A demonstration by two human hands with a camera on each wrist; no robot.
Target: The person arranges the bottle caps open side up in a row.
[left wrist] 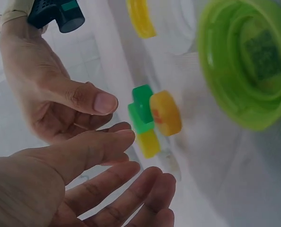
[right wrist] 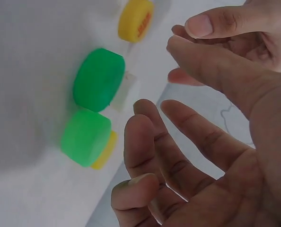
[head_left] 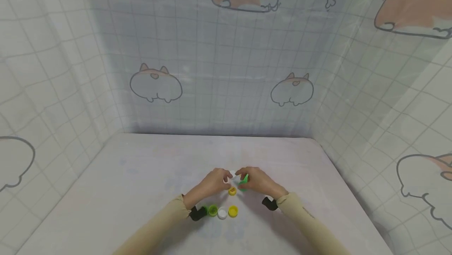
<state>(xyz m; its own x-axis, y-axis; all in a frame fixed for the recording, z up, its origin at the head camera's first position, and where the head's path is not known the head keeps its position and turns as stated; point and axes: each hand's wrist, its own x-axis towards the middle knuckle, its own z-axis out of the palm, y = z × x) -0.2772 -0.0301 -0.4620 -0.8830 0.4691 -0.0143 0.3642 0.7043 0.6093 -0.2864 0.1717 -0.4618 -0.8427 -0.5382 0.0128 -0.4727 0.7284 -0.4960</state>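
Observation:
My left hand and right hand hover facing each other over the table, fingers loosely bent. Nothing is between the fingers of the left hand in its wrist view, nor of the right hand. Between them on the table lies a yellow bottle cap with red print. In the right wrist view, a dark green cap and a light green cap lie side by side. Another yellow cap is partly hidden behind the light green one, and a whitish piece behind the dark green.
Nearer the body, a row of caps faces hollow side up: a lime green cap, a white cap and a yellow cap. Another green one is partly covered by the black left wrist camera. Patterned curtains surround the table.

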